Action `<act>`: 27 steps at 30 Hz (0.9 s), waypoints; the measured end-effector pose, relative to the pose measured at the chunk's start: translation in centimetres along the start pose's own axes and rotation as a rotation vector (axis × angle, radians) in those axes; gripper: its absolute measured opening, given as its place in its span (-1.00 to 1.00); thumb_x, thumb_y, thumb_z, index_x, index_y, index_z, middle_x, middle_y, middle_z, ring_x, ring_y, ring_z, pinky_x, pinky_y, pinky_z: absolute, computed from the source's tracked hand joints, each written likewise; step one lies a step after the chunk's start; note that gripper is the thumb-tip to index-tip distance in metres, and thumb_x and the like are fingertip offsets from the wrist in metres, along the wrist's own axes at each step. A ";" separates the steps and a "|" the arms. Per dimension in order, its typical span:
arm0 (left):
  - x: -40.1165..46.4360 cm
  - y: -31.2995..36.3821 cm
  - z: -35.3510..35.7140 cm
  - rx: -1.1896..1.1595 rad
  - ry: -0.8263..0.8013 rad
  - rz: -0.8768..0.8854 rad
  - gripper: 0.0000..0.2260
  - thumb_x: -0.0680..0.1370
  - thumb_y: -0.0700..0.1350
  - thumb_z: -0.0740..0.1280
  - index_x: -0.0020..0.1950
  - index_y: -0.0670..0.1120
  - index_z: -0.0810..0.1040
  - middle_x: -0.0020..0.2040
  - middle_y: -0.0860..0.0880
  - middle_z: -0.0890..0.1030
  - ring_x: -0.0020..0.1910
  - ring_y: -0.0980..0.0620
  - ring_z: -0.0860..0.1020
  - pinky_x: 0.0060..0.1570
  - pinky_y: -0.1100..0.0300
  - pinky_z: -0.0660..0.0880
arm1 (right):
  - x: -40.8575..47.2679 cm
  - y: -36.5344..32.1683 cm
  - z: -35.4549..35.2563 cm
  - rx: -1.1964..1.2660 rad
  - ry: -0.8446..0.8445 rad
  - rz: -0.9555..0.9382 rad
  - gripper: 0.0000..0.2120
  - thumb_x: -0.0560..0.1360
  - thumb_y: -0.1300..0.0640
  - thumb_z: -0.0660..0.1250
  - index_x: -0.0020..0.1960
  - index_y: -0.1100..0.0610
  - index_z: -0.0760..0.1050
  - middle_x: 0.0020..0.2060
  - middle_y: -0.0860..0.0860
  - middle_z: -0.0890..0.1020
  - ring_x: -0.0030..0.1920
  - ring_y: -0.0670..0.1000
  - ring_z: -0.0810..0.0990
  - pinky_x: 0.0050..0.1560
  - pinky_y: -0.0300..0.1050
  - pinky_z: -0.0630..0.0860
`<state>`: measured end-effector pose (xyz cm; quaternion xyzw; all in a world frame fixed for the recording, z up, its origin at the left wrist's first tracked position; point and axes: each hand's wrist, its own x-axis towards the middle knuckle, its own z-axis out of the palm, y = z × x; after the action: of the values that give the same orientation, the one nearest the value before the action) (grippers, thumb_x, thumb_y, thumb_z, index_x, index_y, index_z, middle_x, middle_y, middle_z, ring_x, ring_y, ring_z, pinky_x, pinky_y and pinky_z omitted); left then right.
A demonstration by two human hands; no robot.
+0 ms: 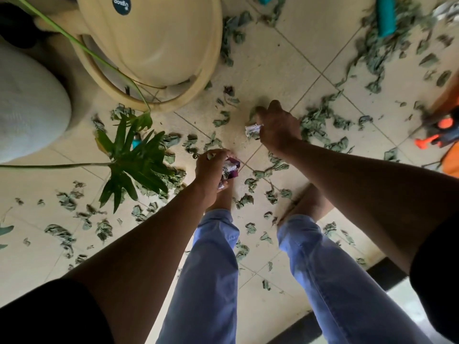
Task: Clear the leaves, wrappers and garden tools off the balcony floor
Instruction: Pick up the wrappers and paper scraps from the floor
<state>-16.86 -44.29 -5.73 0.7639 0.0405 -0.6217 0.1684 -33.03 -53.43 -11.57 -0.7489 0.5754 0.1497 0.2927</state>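
Above the tiled balcony floor (pixel 293 58), the person stood bent forward with both arms reaching down. The left hand (pixel 211 170) was curled round a crumpled purple-and-white wrapper (pixel 231 170), held bunched against the palm, apparently so that the other hand remained free to gather. The right hand (pixel 275 125) was lower and further forward, its fingers closed on a crumpled white wrapper (pixel 252 129) at or just above floor level; whether the wrapper had left the tile could not be determined. Wrappers thus appeared to be collected first, by hand, one in each fist.

Dried green leaves (pixel 313 125) lay scattered over most of the visible floor, thickest beside the right hand and towards the far right corner. A teal tool handle (pixel 385 16) lay among the leaves at the top right, well apart from both hands, and an orange-and-black garden tool (pixel 444 135) rested at the right edge. A small teal lighter-like object (pixel 136 142) lay beneath a live plant leaf (pixel 134 160). A cream plastic bin (pixel 159 38) stood near at the upper left, a likely receptacle.

In my judgement the task was at an early stage: leaves and tools untouched.
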 end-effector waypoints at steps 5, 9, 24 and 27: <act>-1.9 0.0 -0.3 0.011 0.010 0.021 -0.85 0.60 -0.02 0.38 -0.14 -0.01 0.63 -0.27 0.02 0.66 -0.29 0.00 0.62 -0.36 0.26 0.41 | -2.4 -0.9 -3.2 0.184 0.138 0.187 -0.83 0.48 0.31 0.27 -0.01 0.09 0.51 -0.03 0.08 0.57 -0.17 0.11 0.59 -0.35 -0.18 0.34; -5.2 0.4 -0.2 -0.052 -0.026 0.020 -0.85 0.63 0.04 0.36 0.04 -0.02 0.61 0.08 -0.16 0.62 0.03 -0.14 0.56 -0.16 0.11 0.44 | -6.3 -2.1 -7.5 0.474 0.182 0.285 -0.78 0.42 0.27 0.35 0.01 0.03 0.53 -0.19 -0.11 0.63 -0.17 -0.05 0.61 -0.31 -0.23 0.45; -22.8 8.7 -2.5 -1.105 -0.438 0.095 -0.77 0.51 0.02 0.39 0.05 -0.09 0.65 0.03 -0.08 0.60 0.06 -0.04 0.55 0.09 0.13 0.35 | -14.7 -15.4 -23.1 0.968 0.169 -0.040 -0.58 0.43 0.45 0.20 0.01 0.06 0.69 -0.01 -0.08 0.72 0.06 -0.08 0.68 0.10 -0.12 0.61; -26.4 10.2 -5.2 -1.353 -0.466 0.189 -0.78 0.57 -0.01 0.34 0.03 -0.10 0.70 0.02 -0.04 0.64 0.08 0.01 0.60 0.28 0.25 0.38 | -15.7 -19.4 -26.5 1.139 0.064 -0.205 -0.62 0.41 0.38 0.15 0.06 0.26 0.68 0.09 0.10 0.72 0.15 0.08 0.68 0.21 0.08 0.61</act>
<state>-15.14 -48.43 22.73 0.3401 0.3134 -0.5899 0.6619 -22.16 -54.21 23.16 -0.5295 0.4984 -0.2354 0.6449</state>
